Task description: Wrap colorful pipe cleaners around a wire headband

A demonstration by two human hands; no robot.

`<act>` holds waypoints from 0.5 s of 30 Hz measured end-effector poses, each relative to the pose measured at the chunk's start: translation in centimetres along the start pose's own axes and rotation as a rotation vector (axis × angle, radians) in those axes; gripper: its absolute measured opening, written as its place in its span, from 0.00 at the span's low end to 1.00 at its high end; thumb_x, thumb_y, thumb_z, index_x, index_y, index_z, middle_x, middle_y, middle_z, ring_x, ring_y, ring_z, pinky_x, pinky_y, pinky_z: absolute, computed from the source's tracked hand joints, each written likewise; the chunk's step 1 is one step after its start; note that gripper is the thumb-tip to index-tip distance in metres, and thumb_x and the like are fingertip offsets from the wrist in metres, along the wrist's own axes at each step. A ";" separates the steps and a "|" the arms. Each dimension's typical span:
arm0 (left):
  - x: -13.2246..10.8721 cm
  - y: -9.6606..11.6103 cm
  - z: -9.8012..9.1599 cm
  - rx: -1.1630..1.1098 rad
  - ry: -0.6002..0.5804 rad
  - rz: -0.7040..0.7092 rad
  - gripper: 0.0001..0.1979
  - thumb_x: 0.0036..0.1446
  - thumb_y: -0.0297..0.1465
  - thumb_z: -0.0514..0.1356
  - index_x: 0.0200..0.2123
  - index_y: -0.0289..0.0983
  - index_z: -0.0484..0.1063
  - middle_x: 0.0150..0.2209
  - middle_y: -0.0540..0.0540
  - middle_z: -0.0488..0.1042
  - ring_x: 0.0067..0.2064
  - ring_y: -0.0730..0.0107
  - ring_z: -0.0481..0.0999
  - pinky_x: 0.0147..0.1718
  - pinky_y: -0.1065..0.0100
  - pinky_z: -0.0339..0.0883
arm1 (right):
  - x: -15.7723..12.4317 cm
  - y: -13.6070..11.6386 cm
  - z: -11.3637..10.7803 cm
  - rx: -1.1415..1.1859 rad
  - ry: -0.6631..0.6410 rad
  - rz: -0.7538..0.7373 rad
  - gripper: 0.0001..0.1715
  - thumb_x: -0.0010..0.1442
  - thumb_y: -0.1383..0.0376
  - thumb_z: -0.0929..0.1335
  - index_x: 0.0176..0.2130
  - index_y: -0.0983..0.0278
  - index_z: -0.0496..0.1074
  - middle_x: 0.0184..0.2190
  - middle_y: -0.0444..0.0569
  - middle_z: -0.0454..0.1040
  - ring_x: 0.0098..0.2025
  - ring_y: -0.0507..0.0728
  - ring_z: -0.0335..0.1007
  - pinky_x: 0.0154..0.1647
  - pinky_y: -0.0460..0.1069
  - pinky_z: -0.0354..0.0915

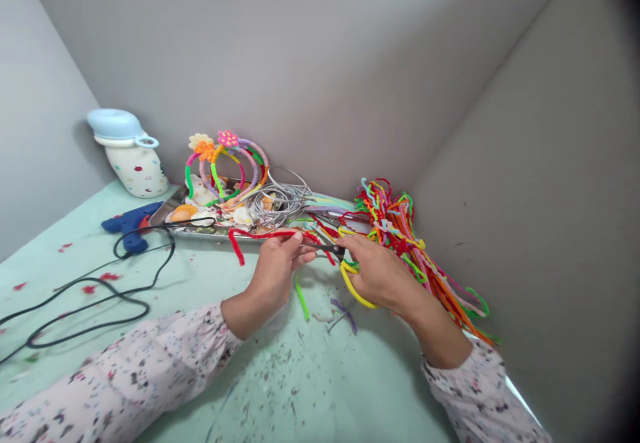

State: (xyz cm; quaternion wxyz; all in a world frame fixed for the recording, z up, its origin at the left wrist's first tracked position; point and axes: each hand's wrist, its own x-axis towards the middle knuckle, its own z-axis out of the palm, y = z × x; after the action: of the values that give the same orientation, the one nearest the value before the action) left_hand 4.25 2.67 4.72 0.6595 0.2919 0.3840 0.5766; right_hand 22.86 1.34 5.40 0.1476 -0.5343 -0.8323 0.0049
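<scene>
A red pipe cleaner [260, 234] is pinched between the thumb and fingers of my left hand [281, 260], its bent end hanging down at the left. My right hand [375, 266] grips scissors with yellow handles [356, 286]. The dark blades point left and meet the red pipe cleaner close to my left fingertips; whether they are closed on it I cannot tell. Below my hands lie a short green pipe cleaner piece [302, 298] and a purple piece [345, 315] on the pale green table cover [280, 390].
Behind my hands is a metal tray [220, 235] with coiled silver wire [280, 203] and flowered headbands [225, 163]. A large pipe cleaner bundle [400, 230] lies at right. At left are a blue glue gun [131, 224], its black cord [145, 306] and a bottle [135, 163]. Grey panels enclose the table.
</scene>
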 end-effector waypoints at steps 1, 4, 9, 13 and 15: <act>0.0 0.0 0.0 -0.010 -0.006 0.003 0.07 0.49 0.30 0.65 0.27 0.32 0.70 0.26 0.48 0.72 0.30 0.73 0.74 0.34 0.68 0.73 | 0.0 0.0 0.0 0.002 0.001 0.002 0.28 0.51 0.71 0.64 0.52 0.60 0.66 0.51 0.53 0.71 0.51 0.61 0.68 0.48 0.54 0.65; 0.0 -0.1 -0.1 -0.058 -0.023 0.007 0.06 0.48 0.29 0.65 0.27 0.32 0.70 0.27 0.48 0.72 0.33 0.71 0.74 0.37 0.64 0.73 | 0.0 -0.1 0.1 0.035 0.007 0.004 0.28 0.51 0.71 0.65 0.53 0.60 0.66 0.51 0.52 0.71 0.50 0.61 0.68 0.48 0.53 0.64; -0.1 -0.2 0.0 -0.100 -0.015 0.003 0.06 0.48 0.26 0.64 0.23 0.33 0.70 0.27 0.48 0.73 0.35 0.69 0.74 0.42 0.59 0.72 | 0.2 0.2 0.3 0.154 0.021 0.020 0.26 0.53 0.71 0.65 0.52 0.62 0.66 0.48 0.52 0.72 0.46 0.59 0.69 0.46 0.52 0.63; -0.1 -0.1 0.2 -0.096 -0.021 -0.024 0.04 0.48 0.26 0.64 0.24 0.32 0.71 0.29 0.45 0.74 0.37 0.69 0.73 0.43 0.60 0.72 | 0.6 0.4 0.1 0.341 -0.005 0.112 0.19 0.56 0.65 0.66 0.48 0.63 0.68 0.36 0.48 0.73 0.36 0.56 0.68 0.36 0.50 0.63; -0.2 -0.1 0.2 -0.092 -0.035 -0.028 0.04 0.48 0.26 0.64 0.25 0.31 0.72 0.30 0.44 0.75 0.38 0.68 0.74 0.43 0.60 0.71 | 0.8 0.1 -0.1 0.517 0.002 0.166 0.18 0.56 0.62 0.67 0.47 0.63 0.67 0.32 0.46 0.71 0.33 0.54 0.67 0.34 0.49 0.62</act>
State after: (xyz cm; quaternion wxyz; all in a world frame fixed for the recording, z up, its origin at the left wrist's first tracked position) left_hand 4.47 2.50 4.81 0.6866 0.2662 0.3495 0.5793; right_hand 22.67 2.04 5.69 0.2789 -0.5451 -0.7568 0.2287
